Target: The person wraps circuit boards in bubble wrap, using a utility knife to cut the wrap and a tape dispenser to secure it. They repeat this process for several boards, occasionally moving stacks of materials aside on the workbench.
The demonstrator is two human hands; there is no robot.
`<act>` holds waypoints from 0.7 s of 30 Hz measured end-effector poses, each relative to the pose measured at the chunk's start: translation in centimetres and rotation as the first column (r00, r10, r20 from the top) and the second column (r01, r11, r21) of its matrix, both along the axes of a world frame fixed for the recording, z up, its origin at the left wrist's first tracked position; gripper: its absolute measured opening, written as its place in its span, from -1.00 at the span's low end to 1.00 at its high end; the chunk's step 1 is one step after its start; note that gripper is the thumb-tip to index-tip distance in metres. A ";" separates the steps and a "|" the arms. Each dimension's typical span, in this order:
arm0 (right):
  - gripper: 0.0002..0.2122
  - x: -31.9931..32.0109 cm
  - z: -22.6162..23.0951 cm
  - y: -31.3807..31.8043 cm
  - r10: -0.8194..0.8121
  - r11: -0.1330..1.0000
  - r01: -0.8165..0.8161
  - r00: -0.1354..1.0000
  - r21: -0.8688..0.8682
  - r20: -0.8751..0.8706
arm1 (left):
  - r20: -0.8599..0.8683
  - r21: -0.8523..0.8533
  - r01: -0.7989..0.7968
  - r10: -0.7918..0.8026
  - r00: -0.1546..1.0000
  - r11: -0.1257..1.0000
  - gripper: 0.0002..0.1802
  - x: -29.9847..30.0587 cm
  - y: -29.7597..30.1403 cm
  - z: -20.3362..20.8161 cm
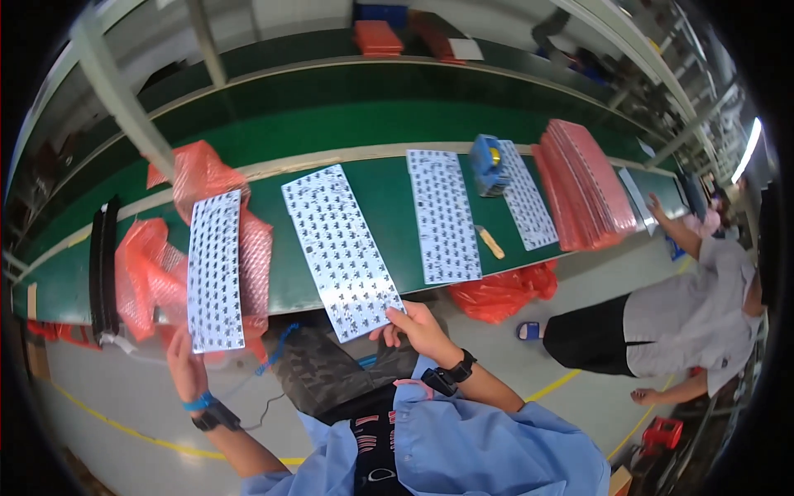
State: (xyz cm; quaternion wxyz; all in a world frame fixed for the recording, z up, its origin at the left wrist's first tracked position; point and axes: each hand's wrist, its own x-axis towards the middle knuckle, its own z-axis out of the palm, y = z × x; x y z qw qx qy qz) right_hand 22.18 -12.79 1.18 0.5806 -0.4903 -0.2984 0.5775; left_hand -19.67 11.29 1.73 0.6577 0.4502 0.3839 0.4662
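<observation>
My left hand (187,368) grips the lower end of a white keyboard circuit board (215,273), raised in front of pink bubble-wrap bags (157,264). The near right corner of a second white keyboard circuit board (341,248) is pinched between the thumb and fingers of my right hand (416,332). This board slants over the green bench, its near end past the edge. Two more such boards lie to the right, a full-length one (445,219) and another (528,198) partly behind a blue tape dispenser (490,167).
A small tan-handled tool (490,242) lies on the green bench (385,182). Farther right stands a stack of pink bubble-wrap packs (583,186). A red plastic bag (504,293) hangs below the edge. Black strips (103,269) lie at left. Another person (678,306) stands at right.
</observation>
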 end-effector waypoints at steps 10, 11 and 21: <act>-0.60 11.9 7.8 -12.9 -0.488 0.873 0.474 0.846 0.115 0.216 | 0.083 -0.071 0.042 -0.036 0.996 0.997 -0.65 15.3 -10.6 0.0; -0.60 13.3 8.5 -13.5 -0.497 0.868 0.483 0.839 0.120 0.222 | 0.066 -0.077 0.032 -0.027 0.997 0.997 -0.65 17.4 -11.7 0.1; -0.68 26.9 8.9 -16.3 -0.895 0.444 0.820 0.428 0.360 0.129 | 0.063 -0.099 0.188 -0.182 0.981 0.977 -0.67 25.1 -14.7 -1.5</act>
